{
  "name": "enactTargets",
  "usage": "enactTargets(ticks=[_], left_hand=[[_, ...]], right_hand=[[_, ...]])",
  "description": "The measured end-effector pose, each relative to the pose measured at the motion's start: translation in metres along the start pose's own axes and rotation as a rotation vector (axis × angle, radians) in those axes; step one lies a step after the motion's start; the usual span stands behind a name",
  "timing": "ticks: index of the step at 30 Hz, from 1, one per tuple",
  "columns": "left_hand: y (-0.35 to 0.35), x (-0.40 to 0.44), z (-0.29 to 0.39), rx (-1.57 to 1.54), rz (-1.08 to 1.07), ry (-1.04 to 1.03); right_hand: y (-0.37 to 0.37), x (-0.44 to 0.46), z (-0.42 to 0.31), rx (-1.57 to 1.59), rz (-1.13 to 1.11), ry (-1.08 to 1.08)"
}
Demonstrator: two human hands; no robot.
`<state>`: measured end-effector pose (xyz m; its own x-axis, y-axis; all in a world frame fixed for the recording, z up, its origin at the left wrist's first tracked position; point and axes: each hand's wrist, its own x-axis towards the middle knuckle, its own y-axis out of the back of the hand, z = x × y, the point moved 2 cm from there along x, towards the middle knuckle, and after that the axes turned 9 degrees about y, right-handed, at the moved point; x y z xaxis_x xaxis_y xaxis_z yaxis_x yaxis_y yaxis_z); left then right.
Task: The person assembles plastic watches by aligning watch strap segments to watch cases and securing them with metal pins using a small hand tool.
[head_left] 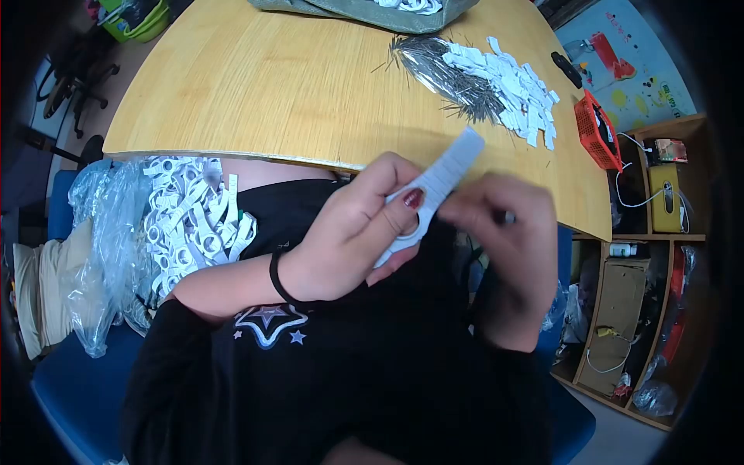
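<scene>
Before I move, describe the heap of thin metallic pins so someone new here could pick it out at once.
Start at the light wooden table and find the grey-green bag at its far side. Just to the right and nearer the person lies the heap of thin metallic pins. It is dark, shiny and spiky, unlike the flat white pieces heaped against its right side.

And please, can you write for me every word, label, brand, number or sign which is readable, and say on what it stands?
No text is clear enough to quote.
Colourful poster: small red and green marks, too blurred.
Bottle in the shelves: label too small.
White strip in the left hand: nothing legible.
Black shirt: printed stars, no readable word.
</scene>
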<state>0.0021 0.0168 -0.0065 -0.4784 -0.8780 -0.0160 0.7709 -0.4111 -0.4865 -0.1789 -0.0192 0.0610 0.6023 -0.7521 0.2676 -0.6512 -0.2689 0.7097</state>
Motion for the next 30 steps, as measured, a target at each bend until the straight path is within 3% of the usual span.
enactTargets(ticks=[3, 6, 9, 12, 16, 19, 22, 30], left_hand=[[0.001, 0.003, 0.004, -0.202, 0.031, 0.037], [0.004, 0.005, 0.002, -0.3, 0.086, 0.03], [0.008, 0.004, 0.003, -0.304, 0.074, -0.008], [0.009, 0.004, 0.003, -0.392, 0.038, 0.056], [0.005, 0.007, 0.002, -0.61, -0.122, 0.157], [0.003, 0.01, 0.001, -0.661, -0.14, 0.184], [0.003, 0.011, 0.002, -0.663, -0.192, 0.204], [0.006, 0.011, 0.0, -0.606, -0.221, 0.212]], right_hand=[[0.001, 0.027, 0.028, -0.383, 0.252, 0.106], [-0.011, 0.037, 0.048, -0.489, 0.235, 0.124], [-0.017, 0.027, 0.042, -0.475, 0.185, 0.064], [-0.019, 0.012, 0.022, -0.398, 0.14, 0.136], [-0.029, -0.003, 0.021, -0.44, 0.242, 0.311], [-0.026, -0.011, 0.013, -0.029, 0.434, 0.016], [-0.032, -0.012, 0.005, 0.599, 0.607, -0.024], [-0.035, -0.015, -0.002, 0.595, 0.556, -0.016]])
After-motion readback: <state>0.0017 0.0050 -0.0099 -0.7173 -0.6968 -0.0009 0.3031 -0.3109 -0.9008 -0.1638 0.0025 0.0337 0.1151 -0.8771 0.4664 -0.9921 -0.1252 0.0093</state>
